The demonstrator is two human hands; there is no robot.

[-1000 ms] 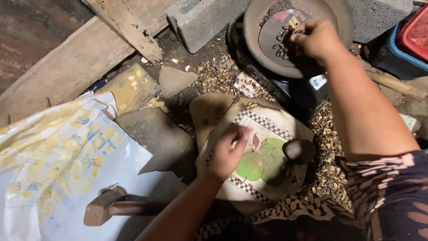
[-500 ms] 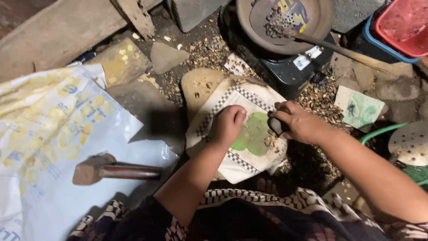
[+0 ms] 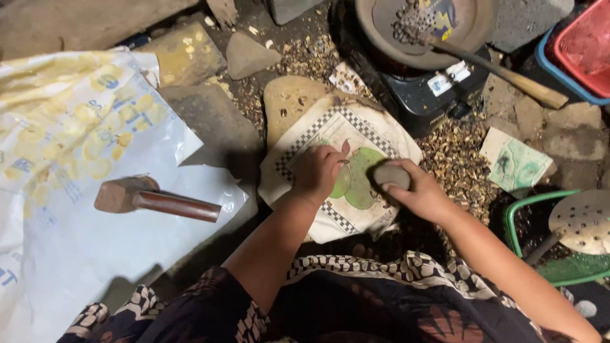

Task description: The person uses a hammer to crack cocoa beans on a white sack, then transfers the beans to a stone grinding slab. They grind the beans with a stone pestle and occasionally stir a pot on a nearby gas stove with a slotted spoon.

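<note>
- Head view: our right hand grips a grey stone; our left hand pins the printed sheet.
- We'd best strike squarely, left fingers clear of the stone.

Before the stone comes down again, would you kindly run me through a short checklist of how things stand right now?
1. Small grey rounded stone gripped in the right hand: ok.
2. Left hand resting on the checkered-border plastic sheet with green shapes, holding it flat: ok.
3. Left fingers apart from the stone: ok, though near.
4. Piece to be struck in place under the left fingers: cannot tell, hidden.
5. Sheet lying on the flat tan stone slab: ok.
6. Wooden mallet with reddish handle out of the way on the white and yellow plastic bag: ok.
</note>
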